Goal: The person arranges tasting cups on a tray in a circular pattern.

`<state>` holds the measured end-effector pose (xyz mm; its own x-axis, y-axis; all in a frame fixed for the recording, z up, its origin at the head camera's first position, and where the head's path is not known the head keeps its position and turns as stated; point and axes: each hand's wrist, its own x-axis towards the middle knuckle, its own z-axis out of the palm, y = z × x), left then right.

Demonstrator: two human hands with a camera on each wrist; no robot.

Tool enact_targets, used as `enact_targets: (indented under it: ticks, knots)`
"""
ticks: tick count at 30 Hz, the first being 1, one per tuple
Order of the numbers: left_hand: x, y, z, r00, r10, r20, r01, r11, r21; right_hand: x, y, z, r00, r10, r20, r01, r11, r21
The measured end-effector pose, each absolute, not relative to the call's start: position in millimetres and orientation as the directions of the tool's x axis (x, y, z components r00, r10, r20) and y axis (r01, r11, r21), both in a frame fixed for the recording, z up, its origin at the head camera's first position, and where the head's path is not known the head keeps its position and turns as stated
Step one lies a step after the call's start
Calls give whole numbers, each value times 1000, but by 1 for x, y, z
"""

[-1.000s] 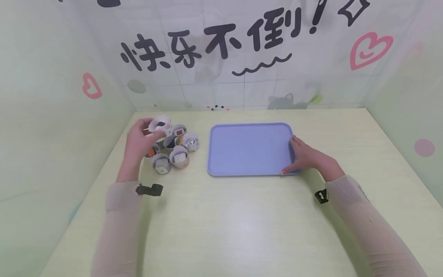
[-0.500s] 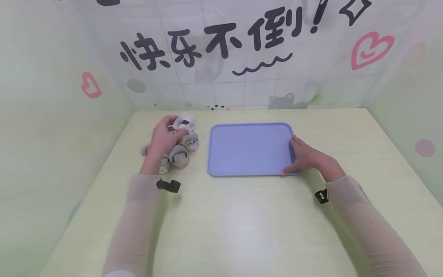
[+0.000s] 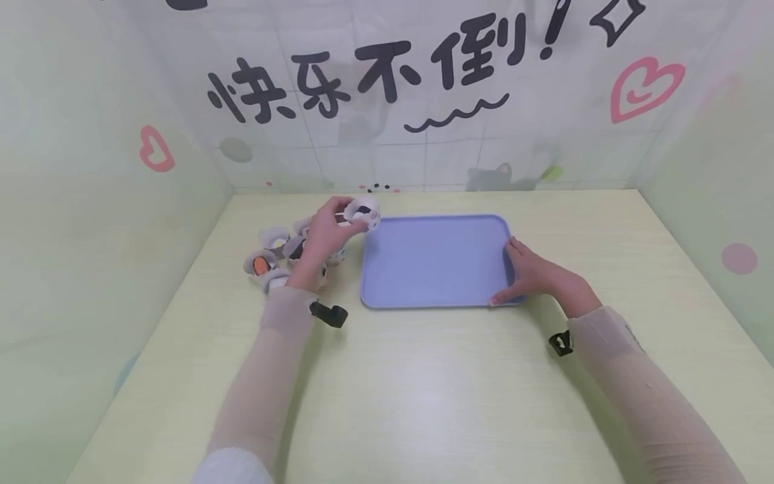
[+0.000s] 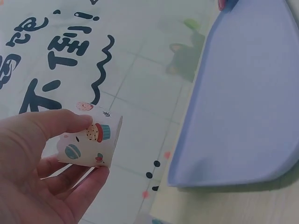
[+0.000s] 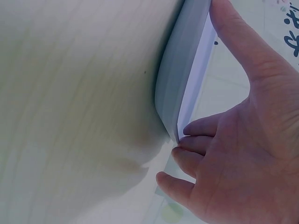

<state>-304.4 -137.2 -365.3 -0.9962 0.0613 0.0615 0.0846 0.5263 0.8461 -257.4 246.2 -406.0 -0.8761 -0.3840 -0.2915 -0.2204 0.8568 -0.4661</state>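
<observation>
1. Pale table [image 3: 387, 390] fills the lower frame.
2. Right hand [image 3: 532, 272], fingers loosely spread, touches the right end of the tray [image 3: 435, 262].
3. Left hand [image 3: 329, 235] pinches a paper cup [image 4: 96, 140], now shifted rightward past the other cups [image 3: 261, 264] to near the tray's upper-left corner, seemingly mid-carry.

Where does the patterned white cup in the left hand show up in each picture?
Head: the white cup is just left of centre, slightly above the middle, in the left hand.
Left wrist: left of centre, slightly below the middle, between thumb and fingers.
Right wrist: not in it.
Shared landmark: the blue tray, visible in all three.
</observation>
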Motion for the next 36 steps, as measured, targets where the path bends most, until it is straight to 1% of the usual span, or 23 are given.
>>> enact_targets:
  ticks: [4,10,14,22,36]
  knots:
    - [-312,-123,-368,-996,67,54,81,528,846,-257,246,-405,-875,-382,-296,-216,857,-468]
    - [-326,-102,-377,-988,113,102,145,495,857,-257,246,-406,-877,-381,-294,-217,859,-464]
    - [-332,-89,-381,-988,114,104,147,489,860,-258,246,-407,-878,-379,-294,-217,861,-461]
    - [-344,-65,-388,-987,120,110,157,516,842,-258,245,-407,-877,-367,-309,-200,865,-461]
    - [-357,-31,-408,-983,174,65,155,579,800,-257,243,-404,-876,-367,-313,-195,863,-466]
